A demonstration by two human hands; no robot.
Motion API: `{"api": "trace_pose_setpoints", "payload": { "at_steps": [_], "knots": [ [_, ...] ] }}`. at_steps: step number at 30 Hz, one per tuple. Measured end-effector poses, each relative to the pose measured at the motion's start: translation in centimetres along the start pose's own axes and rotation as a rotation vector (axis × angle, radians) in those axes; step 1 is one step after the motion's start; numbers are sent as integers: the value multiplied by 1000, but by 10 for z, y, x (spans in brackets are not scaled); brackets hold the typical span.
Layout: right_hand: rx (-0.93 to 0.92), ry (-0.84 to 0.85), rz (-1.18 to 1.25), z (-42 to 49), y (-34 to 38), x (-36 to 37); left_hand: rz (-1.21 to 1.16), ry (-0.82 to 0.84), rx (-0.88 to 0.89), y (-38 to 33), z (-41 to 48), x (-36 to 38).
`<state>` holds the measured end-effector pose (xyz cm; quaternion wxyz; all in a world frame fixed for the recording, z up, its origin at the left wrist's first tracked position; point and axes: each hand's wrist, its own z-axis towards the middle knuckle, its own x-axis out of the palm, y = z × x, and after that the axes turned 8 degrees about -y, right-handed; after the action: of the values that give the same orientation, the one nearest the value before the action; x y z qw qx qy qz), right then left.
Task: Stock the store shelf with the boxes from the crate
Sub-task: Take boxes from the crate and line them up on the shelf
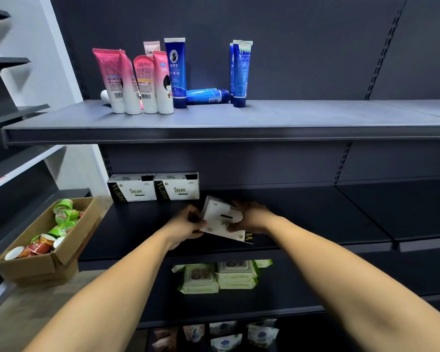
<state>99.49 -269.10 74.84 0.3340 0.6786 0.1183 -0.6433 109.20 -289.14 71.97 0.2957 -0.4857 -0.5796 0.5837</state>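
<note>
Box, gripped tilted over shelf by left hand and right hand, could fall flat if released crooked.

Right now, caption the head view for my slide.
Left hand and right hand grip a white box at the store shelf, beside two matching boxes.

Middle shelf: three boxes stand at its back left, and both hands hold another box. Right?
No. The head view shows two boxes standing at the back left of the middle shelf, not three. The left hand and right hand do hold another box.
</note>
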Motion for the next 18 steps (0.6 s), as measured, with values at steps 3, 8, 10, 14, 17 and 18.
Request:
{"api": "trace_pose_setpoints", "payload": {
  "at_steps": [3, 8, 10, 14, 17, 18],
  "knots": [
    [-6, -62, -23, 2, 6, 2, -12, -12, -7, 0, -1, 1],
    [175, -255, 357, 2, 18, 3, -48, 28, -7, -6, -7, 7],
    [254, -266, 553, 4, 24, 3, 55, 112, -22, -11, -16, 14],
    [236, -287, 566, 5, 31, 0, 53, 17, 109, -16, -18, 29],
    [146, -492, 284, 0, 25, -7, 27, -88, 130, -20, -14, 23],
    [70, -565, 82, -1, 21, -8, 61, -100, 135, -21, -10, 20]
  ]
}}
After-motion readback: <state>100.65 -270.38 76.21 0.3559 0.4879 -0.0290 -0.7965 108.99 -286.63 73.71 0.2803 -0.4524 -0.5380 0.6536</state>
